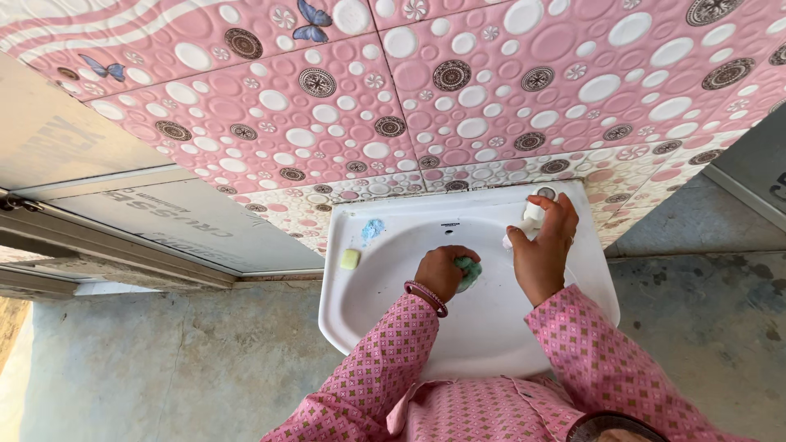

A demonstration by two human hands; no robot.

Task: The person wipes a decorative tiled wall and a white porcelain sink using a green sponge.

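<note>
A white wash basin (368,319) is fixed to the pink patterned wall. My left hand (440,272) is closed on a green sponge (470,272) inside the bowl, with a beaded bracelet at the wrist. On the basin's far right edge, my right hand (544,245) grips the white tap (534,214). Both arms wear pink patterned sleeves.
A small yellow soap piece (350,259) and a blue scrap (372,228) lie on the basin's left rim. The overflow hole (448,231) shows at the bowl's back. Grey concrete floor (164,360) surrounds the basin; a door frame (123,237) runs at the left.
</note>
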